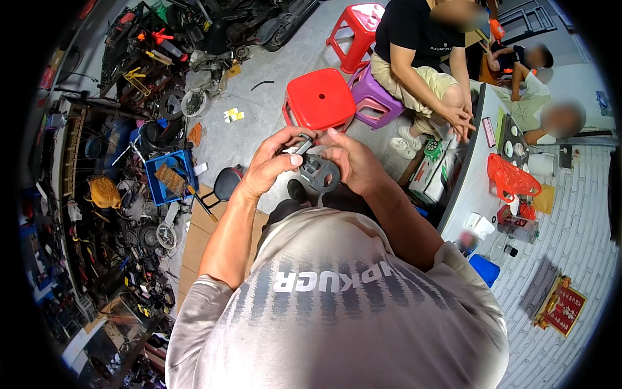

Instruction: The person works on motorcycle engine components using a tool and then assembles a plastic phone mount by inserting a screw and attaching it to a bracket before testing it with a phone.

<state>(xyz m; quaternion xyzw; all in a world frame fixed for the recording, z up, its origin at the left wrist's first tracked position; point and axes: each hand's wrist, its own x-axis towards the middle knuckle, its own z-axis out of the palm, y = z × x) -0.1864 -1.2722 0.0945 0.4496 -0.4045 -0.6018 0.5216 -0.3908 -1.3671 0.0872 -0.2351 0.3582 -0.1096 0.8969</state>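
- Grey metal part [313, 168], roundish with cut-out openings, is held up in front of the wearer's body, between both hands, in the head view.
- Left hand [271, 163]: the thumb and fingers pinch a slim metal bar [303, 144] at the part's upper left. Whether bar and part are joined cannot be told.
- Right hand [351, 162]: the fingers curl at the part's right side, with the thumb pointing up; their tips are partly hidden, so how firmly they close cannot be told.
- Just beyond the hands stands a red stool [319, 97], with a purple stool [379, 102] beside it.
- On the purple stool sits a person in a black top [414, 35], hands brought together.
- To the right runs a pale counter [472, 185] bearing a red plastic bag [508, 176].
- To the left, a blue crate [154, 185] sits among tools and mixed parts.
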